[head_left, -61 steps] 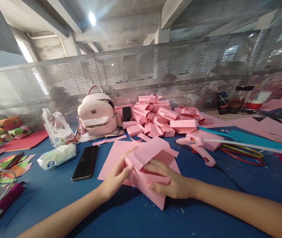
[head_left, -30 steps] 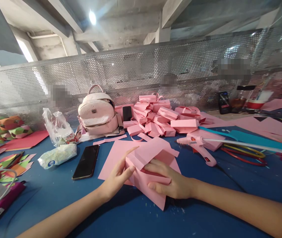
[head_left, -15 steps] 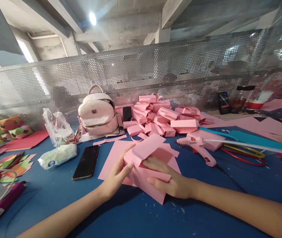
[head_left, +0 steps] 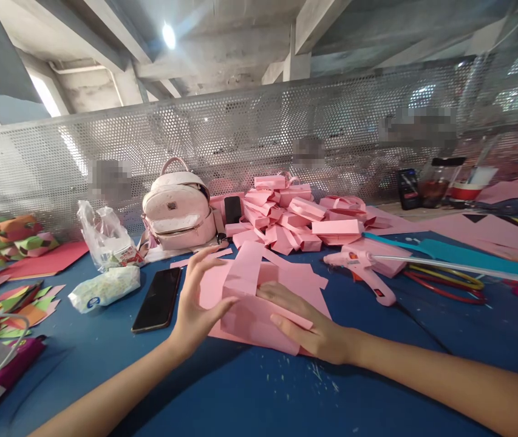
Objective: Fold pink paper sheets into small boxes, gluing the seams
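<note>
A folded piece of pink paper [head_left: 249, 315], shaped like a partly made box, stands over flat pink sheets [head_left: 316, 298] in front of me. My right hand [head_left: 316, 331] is closed on its right side, fingers tucked inside the fold and thumb against the near wall. On the other side, my left hand [head_left: 195, 309] is spread, with its thumb tip by the paper's left edge; whether it touches cannot be seen. One strip of the paper sticks up between the hands. The right fingertips are hidden inside the fold.
Behind the sheets lies a heap of folded pink paper boxes [head_left: 281, 218] beside a pale backpack [head_left: 177, 209]. A pink glue gun [head_left: 368, 273] with a cord lies right. Left are a black phone [head_left: 157, 300], a tissue pack [head_left: 106, 288] and a magenta power strip [head_left: 6, 379].
My left hand has let go of the folded paper and opened, shifting left. The paper has turned, its flap now upright. My right hand keeps its hold.
</note>
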`<act>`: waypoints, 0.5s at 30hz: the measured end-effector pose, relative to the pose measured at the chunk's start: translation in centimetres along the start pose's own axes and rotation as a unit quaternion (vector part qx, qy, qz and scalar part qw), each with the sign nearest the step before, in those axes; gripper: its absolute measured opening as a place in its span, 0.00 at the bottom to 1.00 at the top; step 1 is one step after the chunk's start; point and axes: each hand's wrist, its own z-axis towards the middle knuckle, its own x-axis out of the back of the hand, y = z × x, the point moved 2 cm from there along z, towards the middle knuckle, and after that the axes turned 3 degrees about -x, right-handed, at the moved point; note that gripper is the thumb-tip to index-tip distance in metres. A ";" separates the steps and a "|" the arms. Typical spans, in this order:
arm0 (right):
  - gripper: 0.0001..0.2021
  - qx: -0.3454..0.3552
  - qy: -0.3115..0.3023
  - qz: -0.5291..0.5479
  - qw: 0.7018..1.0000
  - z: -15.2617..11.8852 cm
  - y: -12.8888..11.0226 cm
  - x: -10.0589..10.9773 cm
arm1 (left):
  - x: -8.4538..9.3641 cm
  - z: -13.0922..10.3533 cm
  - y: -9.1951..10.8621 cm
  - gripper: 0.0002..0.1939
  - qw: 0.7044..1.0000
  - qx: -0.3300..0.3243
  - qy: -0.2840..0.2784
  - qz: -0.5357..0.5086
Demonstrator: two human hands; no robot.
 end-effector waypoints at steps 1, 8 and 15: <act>0.21 0.003 0.003 0.000 1.000 0.0 0.0 0.0 | 0.2 0.2 0.4 0.19 0.999 -0.028 -0.011 0.031; 0.23 0.043 -0.016 -0.027 0.999 -0.3 0.3 -0.3 | 0.6 0.9 2.0 0.04 0.981 -0.112 -0.056 0.148; 0.24 0.097 -0.013 -0.046 0.994 0.6 -1.4 -0.1 | 0.6 0.9 2.5 0.04 0.975 -0.134 -0.064 0.165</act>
